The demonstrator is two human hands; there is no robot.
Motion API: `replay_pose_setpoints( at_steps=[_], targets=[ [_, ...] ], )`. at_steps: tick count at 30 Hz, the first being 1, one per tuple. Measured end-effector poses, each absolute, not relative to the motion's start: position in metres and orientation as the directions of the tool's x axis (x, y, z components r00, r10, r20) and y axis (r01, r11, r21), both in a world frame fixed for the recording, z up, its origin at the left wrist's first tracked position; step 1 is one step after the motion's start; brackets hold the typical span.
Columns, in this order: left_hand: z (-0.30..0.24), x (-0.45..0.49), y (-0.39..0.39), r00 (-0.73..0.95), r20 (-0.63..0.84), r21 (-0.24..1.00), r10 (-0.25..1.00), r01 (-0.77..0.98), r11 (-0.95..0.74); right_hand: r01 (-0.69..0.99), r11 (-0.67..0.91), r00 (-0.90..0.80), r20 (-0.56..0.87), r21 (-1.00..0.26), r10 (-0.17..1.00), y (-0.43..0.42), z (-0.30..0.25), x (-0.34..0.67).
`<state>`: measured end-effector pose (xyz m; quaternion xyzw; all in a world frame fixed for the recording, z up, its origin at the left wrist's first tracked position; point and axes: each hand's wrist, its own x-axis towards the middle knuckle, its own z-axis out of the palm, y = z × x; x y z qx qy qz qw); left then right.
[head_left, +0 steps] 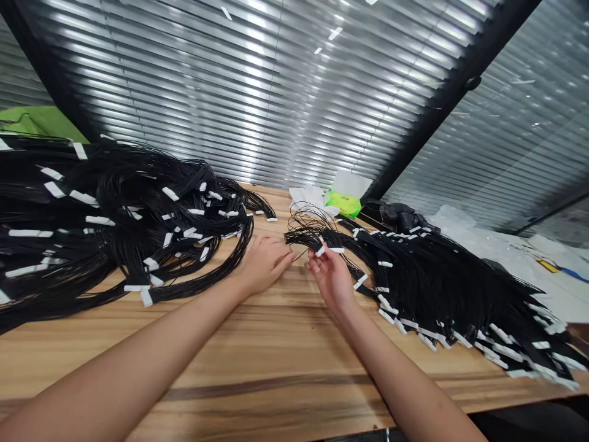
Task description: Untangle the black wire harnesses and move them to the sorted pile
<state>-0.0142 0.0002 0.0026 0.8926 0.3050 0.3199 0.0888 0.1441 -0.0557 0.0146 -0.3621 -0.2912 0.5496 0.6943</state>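
Observation:
My right hand pinches a thin black cable at a small white end piece. Behind its fingers a looped bundle of black cables lies on the table. My left hand rests low over the wood, its thumb and fingers close together around a single thin strand that runs across to my right hand. Its fingertips are partly hidden. To the left is a big heap of black cables with white end pieces. On the right, more black cables lie side by side, white pieces along their near ends.
A wooden table carries everything. At the back sit crumpled white paper, a bright green packet and a black bag. Window blinds rise behind. Clear plastic and a yellow and blue tool lie far right.

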Motion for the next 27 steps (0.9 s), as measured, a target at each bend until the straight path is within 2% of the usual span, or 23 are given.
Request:
replay_pose_setpoints(
  at_steps=[4,8,11,12,14,17,19,23,27],
  targets=[
    [0.001,-0.014,0.005,0.448,0.532,0.489,0.719,0.531,-0.692,-0.661,0.022,0.065,-0.028,-0.750,0.997,-0.063,0.018,0.137],
    [-0.002,-0.016,0.009,0.338,0.511,0.621,0.790,0.490,-0.612,-0.688,-0.076,-0.085,-0.024,-0.722,0.996,-0.069,0.021,0.134],
    [-0.003,-0.017,0.009,0.147,0.531,0.702,0.835,0.476,-0.530,-0.680,-0.108,-0.145,-0.011,-0.725,0.989,-0.075,0.022,0.130],
    [-0.003,-0.016,0.010,0.084,0.532,0.745,0.842,0.425,-0.514,-0.674,-0.113,-0.160,-0.006,-0.730,0.987,-0.077,0.022,0.129],
    [-0.005,-0.014,0.011,0.052,0.490,0.846,0.870,0.215,-0.489,-0.656,-0.121,-0.190,0.008,-0.745,0.982,-0.080,0.022,0.127],
    [-0.008,-0.008,0.014,0.144,0.341,0.934,0.929,-0.164,-0.318,-0.608,-0.102,-0.209,0.035,-0.787,0.977,-0.082,0.020,0.124],
    [-0.009,-0.006,0.015,0.174,0.252,0.930,0.952,-0.316,-0.188,-0.559,-0.074,-0.199,0.047,-0.826,0.979,-0.082,0.017,0.122],
    [-0.008,-0.004,0.013,0.178,0.193,0.888,0.965,-0.450,-0.095,-0.501,-0.071,-0.198,0.034,-0.863,0.980,-0.082,0.014,0.118],
    [-0.010,-0.006,0.015,0.066,0.234,0.872,0.970,-0.456,-0.179,-0.538,-0.087,-0.225,0.044,-0.838,0.973,-0.081,0.014,0.117]
  ],
)
